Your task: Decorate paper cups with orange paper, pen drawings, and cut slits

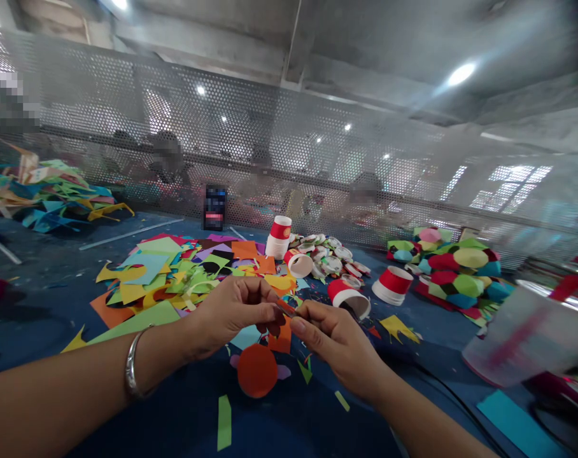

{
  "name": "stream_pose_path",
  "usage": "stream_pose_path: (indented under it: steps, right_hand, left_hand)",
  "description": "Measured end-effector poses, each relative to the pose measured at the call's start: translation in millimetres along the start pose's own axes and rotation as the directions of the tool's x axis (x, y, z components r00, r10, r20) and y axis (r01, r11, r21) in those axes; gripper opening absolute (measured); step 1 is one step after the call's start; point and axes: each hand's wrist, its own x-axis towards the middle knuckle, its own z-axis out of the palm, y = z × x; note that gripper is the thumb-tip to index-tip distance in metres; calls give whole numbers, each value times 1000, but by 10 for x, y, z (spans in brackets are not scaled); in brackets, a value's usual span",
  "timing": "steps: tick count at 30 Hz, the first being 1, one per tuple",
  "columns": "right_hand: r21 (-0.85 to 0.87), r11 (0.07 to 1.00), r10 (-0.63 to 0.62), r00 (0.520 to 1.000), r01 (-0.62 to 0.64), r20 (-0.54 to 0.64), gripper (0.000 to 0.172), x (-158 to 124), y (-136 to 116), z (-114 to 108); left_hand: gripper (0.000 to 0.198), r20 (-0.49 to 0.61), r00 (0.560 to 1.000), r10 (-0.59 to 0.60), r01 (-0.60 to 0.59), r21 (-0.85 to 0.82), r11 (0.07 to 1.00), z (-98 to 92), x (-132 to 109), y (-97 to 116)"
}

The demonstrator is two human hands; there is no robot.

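Note:
In the middle of the head view, my left hand (236, 313) and my right hand (335, 342) are close together, fingertips pinched. Between them is a small, thin orange-brown piece (285, 308), partly hidden by the fingers; its kind is unclear. Below the hands, an orange paper disc (257, 371) lies with purple tabs (283, 371) sticking out at its sides. An orange paper piece (282, 337) and a light blue one (246, 337) lie just behind it. A silver bangle (132, 362) circles my left wrist.
Coloured paper scraps (160, 273) heap behind my left hand. Red-and-white paper cups (393, 284) stand or lie behind my right hand, near a pile of round pieces (334, 254). Patchwork paper shapes (461, 273) and a translucent tub (522, 337) are at right. A phone (215, 207) stands behind.

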Motion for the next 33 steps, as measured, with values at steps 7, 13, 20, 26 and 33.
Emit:
stream_pose_path:
  steps: [7, 13, 20, 26, 33]
  right_hand:
    - [-36, 999, -1, 1000, 0, -6, 37, -6, 2, -9]
    - [-41, 999, -6, 1000, 6, -7, 38, -16, -24, -8]
    - [-42, 999, -9, 1000, 9, -6, 37, -29, -26, -4]
    - [-84, 996, -18, 1000, 16, -21, 37, -23, -29, -11]
    - [-43, 999, 22, 1000, -22, -15, 39, -14, 0, -6]
  left_hand:
    - [14, -9, 1000, -9, 9, -8, 1000, 28, -5, 30]
    - [14, -4, 1000, -13, 13, -1, 1000, 28, -6, 28]
    - [18, 1, 999, -36, 36, -46, 998, 29, -20, 42]
    - [18, 46, 993, -112, 117, -134, 984, 35, -32, 70]
    - [18, 78, 989, -129, 139, -139, 981, 8, -21, 59]
